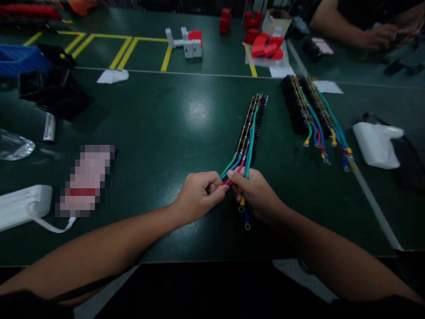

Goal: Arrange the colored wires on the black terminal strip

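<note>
A long black terminal strip [256, 120] lies on the dark green table [159, 133], running away from me, with coloured wires [246, 146] along it. My left hand [196, 195] pinches the red wire's end near the strip's near end. My right hand [255, 191] is closed round the near ends of the wire bundle; yellow and blue ring terminals [245, 216] hang out below its fingers. The two hands touch at the fingertips.
Two more wired black strips [307, 108] lie to the right, beside a white cloth-like object [376, 142]. Red and white plastic parts [265, 44] and a box sit at the back. Another person's arm [352, 26] is at the top right. A white device [23, 206] lies at the left.
</note>
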Demonstrator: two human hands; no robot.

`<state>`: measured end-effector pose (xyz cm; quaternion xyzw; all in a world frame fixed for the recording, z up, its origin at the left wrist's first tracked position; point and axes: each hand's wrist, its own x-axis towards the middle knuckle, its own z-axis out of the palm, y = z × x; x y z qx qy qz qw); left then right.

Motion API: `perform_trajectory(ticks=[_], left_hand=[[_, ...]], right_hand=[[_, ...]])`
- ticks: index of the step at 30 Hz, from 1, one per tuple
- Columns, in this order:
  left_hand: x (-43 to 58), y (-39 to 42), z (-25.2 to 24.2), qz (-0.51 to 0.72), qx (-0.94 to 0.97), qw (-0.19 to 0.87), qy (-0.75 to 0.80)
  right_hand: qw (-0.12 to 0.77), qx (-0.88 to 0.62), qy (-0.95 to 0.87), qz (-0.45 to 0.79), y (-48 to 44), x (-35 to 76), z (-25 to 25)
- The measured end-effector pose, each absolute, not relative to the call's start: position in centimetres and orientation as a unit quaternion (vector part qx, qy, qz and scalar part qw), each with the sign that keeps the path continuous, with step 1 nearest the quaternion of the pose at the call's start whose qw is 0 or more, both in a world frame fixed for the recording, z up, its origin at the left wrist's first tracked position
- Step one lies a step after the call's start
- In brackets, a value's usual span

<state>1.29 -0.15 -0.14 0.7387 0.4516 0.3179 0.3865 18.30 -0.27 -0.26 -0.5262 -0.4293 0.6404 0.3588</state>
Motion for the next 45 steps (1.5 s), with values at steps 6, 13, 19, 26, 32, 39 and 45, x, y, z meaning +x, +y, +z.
perform_trajectory(ticks=[6, 13, 19, 26, 32, 39, 45], left_hand=[[1.3, -0.1, 0.0, 0.316, 0.730, 0.401, 0.455], [1.3, -0.2, 0.0, 0.324, 0.748, 0.372, 0.444], [0.8, -0.5, 0.1, 0.352, 0.777, 0.340, 0.395], [0.1, -0.2, -0.3, 0.348, 0.835, 0.279, 0.323], [0.1, 0.3, -0.8, 0.381, 0.839, 0.195, 0.336], [-0.1, 0.4, -0.6, 0.403, 0.847, 0.147, 0.315], [-0.3, 0.4, -1.0, 0.384, 0.859, 0.132, 0.312]], right_hand=[[0.363, -0.523, -0.422, 0.646, -0.3, 18.3, -0.2], [0.362, -0.515, -0.419, 0.654, -0.2, 18.3, -0.4], [0.368, -0.497, -0.391, 0.681, -0.1, 18.3, -0.1], [0.368, -0.493, -0.336, 0.713, 0.2, 18.4, 0.6], [0.369, -0.488, -0.349, 0.710, 0.2, 18.4, 0.6], [0.349, -0.495, -0.417, 0.678, 0.2, 18.7, 0.3], [0.327, -0.499, -0.479, 0.644, 0.1, 18.8, 0.3]])
